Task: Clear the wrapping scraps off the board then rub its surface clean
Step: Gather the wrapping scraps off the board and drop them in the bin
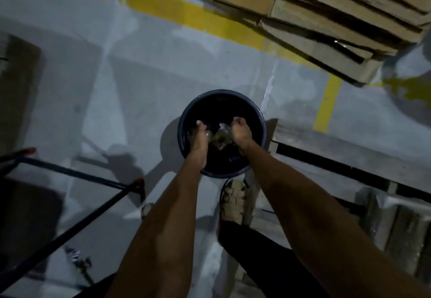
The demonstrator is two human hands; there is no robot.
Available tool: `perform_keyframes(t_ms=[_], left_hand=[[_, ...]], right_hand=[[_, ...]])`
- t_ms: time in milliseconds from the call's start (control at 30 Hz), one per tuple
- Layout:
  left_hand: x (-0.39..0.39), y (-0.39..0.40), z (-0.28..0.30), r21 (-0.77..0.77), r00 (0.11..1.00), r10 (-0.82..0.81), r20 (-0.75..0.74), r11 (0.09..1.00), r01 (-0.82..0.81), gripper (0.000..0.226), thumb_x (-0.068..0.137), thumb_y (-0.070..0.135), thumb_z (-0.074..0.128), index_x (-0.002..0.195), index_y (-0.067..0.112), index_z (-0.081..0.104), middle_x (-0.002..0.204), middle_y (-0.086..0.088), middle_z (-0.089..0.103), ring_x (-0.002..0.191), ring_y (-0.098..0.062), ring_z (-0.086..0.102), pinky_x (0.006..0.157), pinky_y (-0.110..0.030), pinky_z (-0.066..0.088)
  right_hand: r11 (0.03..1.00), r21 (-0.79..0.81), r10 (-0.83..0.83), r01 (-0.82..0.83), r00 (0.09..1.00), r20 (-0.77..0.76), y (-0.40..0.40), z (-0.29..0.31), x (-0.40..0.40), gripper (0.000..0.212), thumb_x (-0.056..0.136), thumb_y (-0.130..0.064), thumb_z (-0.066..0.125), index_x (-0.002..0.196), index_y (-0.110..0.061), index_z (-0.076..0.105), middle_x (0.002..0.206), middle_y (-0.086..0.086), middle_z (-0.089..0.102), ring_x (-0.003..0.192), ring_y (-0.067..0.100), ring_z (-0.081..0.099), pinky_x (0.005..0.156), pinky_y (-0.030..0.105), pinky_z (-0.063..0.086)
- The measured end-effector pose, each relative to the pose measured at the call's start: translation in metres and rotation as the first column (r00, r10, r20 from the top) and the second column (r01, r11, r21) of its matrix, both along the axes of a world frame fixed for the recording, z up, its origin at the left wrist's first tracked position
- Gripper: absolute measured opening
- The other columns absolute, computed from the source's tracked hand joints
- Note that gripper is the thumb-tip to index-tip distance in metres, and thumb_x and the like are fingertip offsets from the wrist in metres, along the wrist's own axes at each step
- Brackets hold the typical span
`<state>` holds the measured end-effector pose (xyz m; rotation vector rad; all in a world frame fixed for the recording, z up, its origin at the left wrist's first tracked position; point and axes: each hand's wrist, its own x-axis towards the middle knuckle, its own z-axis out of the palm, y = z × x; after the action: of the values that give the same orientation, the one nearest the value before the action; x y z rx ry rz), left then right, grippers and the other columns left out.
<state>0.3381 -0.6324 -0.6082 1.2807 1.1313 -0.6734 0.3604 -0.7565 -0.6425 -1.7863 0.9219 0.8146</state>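
Both my arms reach down over a round dark bin (262, 120) standing on the grey floor. A crumpled wad of clear wrapping scraps (220, 137) hangs between my hands above the bin's mouth. My left hand (199, 140) holds its left side with fingers curled down around it. My right hand (241, 133) grips its right side, fingers curled. More dark scraps lie inside the bin. The board itself is not clearly in view.
A stack of flattened cardboard boxes (326, 17) lies at the upper right. A wooden pallet (349, 157) sits right of the bin. Black metal trolley bars (93, 213) cross the lower left. Yellow floor lines (186, 10) run behind. My sandalled foot (233, 200) stands just below the bin.
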Motion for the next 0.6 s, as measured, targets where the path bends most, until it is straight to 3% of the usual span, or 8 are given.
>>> perform_keyframes(t_ms=[100,267,367,433,600], left_hand=[[-0.015,0.001,0.031,-0.007,1.0,-0.006,-0.006,1.0,0.006,0.064,0.108,0.058,0.027,0.145,0.014,0.054,0.136,-0.005,0.057,0.123,-0.025,0.053,0.092,-0.034,0.039],[-0.04,0.002,0.12,0.058,0.995,-0.095,-0.033,0.994,0.097,0.059,0.108,0.053,0.035,0.137,0.009,0.06,0.116,-0.013,0.064,0.097,-0.028,0.062,0.07,-0.031,0.042],[-0.06,0.006,0.191,0.087,0.986,-0.164,0.004,0.983,0.163,0.054,0.108,0.051,0.036,0.133,0.01,0.062,0.129,-0.017,0.066,0.109,-0.035,0.062,0.08,-0.034,0.046],[-0.075,0.011,0.24,0.123,0.972,-0.23,0.042,0.967,0.224,0.051,0.107,0.05,0.042,0.133,0.011,0.062,0.129,-0.014,0.066,0.113,-0.033,0.062,0.09,-0.039,0.05],[-0.106,0.037,0.373,0.237,0.933,-0.34,0.12,0.922,0.306,0.03,0.105,0.027,0.052,0.115,0.006,0.072,0.105,-0.012,0.069,0.091,-0.023,0.059,0.074,-0.031,0.044]], right_hand=[[0.996,0.004,-0.093,0.093,0.996,0.002,0.0,0.031,-0.016,0.034,0.106,-0.024,0.047,0.137,-0.014,0.058,0.131,0.015,0.063,0.119,0.034,0.059,0.089,0.03,0.045],[0.977,0.025,-0.211,0.211,0.977,0.02,0.006,0.106,-0.042,0.02,0.098,-0.033,0.057,0.113,-0.021,0.061,0.112,0.011,0.066,0.106,0.034,0.063,0.087,0.041,0.05],[0.969,0.038,-0.247,0.245,0.968,0.038,0.007,0.147,-0.058,0.025,0.086,-0.042,0.051,0.103,-0.027,0.061,0.103,0.008,0.066,0.093,0.03,0.063,0.079,0.041,0.05],[0.97,0.021,-0.243,0.242,0.968,0.056,0.014,0.197,-0.07,0.023,0.091,-0.039,0.048,0.106,-0.028,0.063,0.103,0.008,0.067,0.094,0.032,0.065,0.076,0.042,0.052],[0.968,-0.027,-0.241,0.248,0.958,0.159,0.06,0.357,-0.102,0.027,0.103,-0.029,0.047,0.118,-0.017,0.066,0.115,0.012,0.07,0.104,0.033,0.066,0.095,0.049,0.056]])
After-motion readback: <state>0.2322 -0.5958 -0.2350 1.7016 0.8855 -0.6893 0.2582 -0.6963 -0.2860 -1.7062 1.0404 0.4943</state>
